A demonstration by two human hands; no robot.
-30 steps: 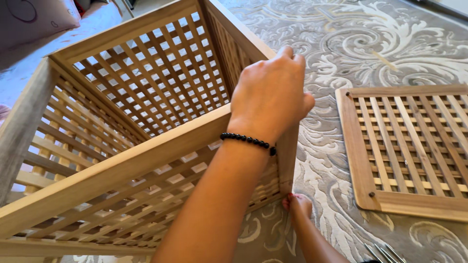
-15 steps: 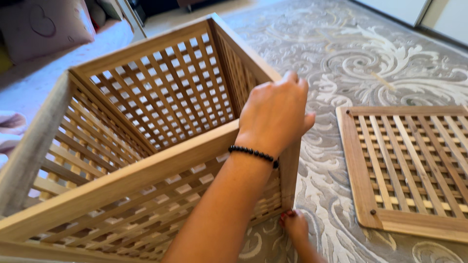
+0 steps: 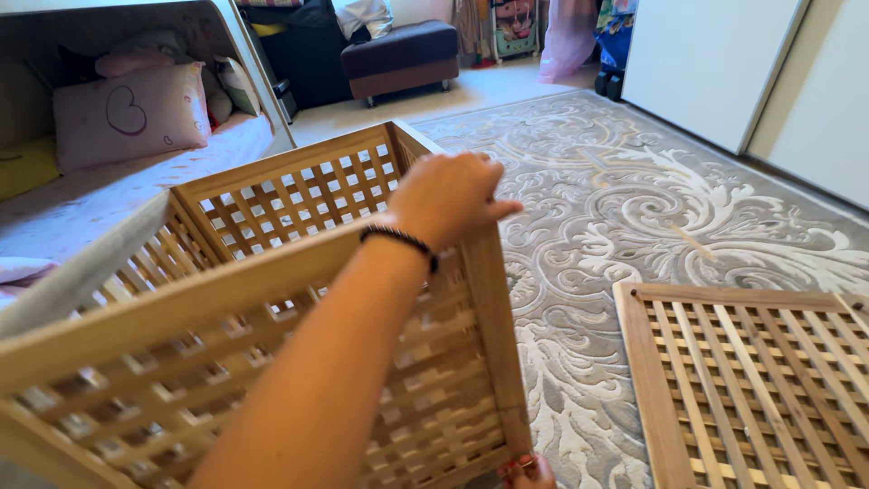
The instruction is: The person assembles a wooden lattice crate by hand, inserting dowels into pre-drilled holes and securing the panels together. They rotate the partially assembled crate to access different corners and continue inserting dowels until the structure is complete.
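Mid-assembly on the lattice crate (image 3: 299,272), standing on the rug (image 3: 634,190): left hand (image 3: 448,199) clamps the top corner, right hand (image 3: 528,473) pinches the bottom corner, mostly hidden. Next probably needs steadying that joint; spare lattice panel (image 3: 751,380) lies nearby.

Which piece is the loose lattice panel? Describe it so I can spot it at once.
Start from the grey patterned rug. At its lower right lies the loose lattice panel, flat on the rug. Unlike the wooden lattice box that the left hand grips, it is one flat framed grid, touched by no hand.
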